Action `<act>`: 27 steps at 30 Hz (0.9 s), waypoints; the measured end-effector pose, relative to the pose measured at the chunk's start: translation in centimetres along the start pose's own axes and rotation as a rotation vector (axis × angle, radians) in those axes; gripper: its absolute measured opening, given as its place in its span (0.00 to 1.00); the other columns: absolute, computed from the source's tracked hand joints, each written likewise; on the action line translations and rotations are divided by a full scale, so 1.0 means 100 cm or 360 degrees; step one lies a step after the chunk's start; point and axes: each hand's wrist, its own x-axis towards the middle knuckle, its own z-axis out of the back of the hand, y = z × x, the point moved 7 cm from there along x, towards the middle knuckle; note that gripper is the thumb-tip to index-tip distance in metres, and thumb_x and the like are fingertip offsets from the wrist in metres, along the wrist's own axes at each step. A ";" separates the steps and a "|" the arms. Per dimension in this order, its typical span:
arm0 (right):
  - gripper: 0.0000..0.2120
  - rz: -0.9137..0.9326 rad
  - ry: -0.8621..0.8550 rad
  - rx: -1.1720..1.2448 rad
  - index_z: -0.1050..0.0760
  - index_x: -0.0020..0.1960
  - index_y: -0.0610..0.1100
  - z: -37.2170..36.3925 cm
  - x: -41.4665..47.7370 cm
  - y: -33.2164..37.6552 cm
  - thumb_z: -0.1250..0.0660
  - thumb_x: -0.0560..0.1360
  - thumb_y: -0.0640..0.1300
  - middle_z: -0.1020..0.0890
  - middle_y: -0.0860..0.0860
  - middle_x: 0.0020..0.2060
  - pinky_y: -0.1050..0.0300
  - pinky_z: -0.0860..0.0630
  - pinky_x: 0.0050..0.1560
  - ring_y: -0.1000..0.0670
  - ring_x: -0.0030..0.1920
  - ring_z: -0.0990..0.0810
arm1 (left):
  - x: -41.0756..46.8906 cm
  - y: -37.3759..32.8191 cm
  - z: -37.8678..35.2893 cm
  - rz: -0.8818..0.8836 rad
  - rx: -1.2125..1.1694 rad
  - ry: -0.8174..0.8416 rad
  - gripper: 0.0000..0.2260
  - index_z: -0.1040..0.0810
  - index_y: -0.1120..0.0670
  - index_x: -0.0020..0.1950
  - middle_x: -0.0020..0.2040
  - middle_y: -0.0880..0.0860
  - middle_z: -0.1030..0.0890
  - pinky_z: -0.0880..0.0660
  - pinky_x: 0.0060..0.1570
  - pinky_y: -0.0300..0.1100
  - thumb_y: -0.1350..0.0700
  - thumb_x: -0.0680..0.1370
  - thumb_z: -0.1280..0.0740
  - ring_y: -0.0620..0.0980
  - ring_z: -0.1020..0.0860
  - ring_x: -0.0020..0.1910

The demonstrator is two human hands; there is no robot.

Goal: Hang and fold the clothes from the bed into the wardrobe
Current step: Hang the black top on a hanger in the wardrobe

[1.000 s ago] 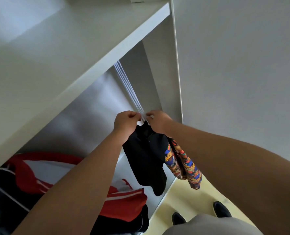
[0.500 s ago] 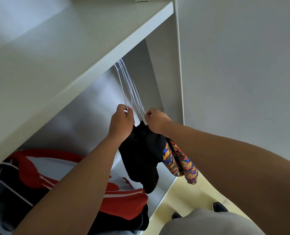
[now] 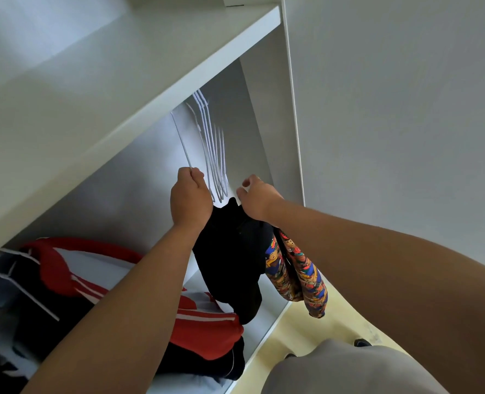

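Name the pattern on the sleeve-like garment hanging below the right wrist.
The garment has a multicoloured print of orange, blue and red; head view.

White hangers hidden above by the shelf (hooks unseen), clothes pile cut off at left edge

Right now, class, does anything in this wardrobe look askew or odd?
One white hanger leans left, apart from the bunch of hangers, because the left hand grips it. The right hand holds a black garment. Nothing else stands out.

The left hand grips one white hanger inside the wardrobe; the right hand holds a black garment.
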 end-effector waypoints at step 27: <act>0.10 0.0481 0.0199 0.0043 0.27 0.52 0.52 -0.012 -0.107 -0.012 0.39 0.79 0.58 0.23 0.58 0.39 0.63 0.35 0.35 0.58 0.40 0.25 | -0.159 0.022 0.094 0.0607 0.0116 -0.0373 0.12 0.31 0.58 0.49 0.36 0.48 0.29 0.40 0.35 0.39 0.53 0.87 0.45 0.43 0.32 0.33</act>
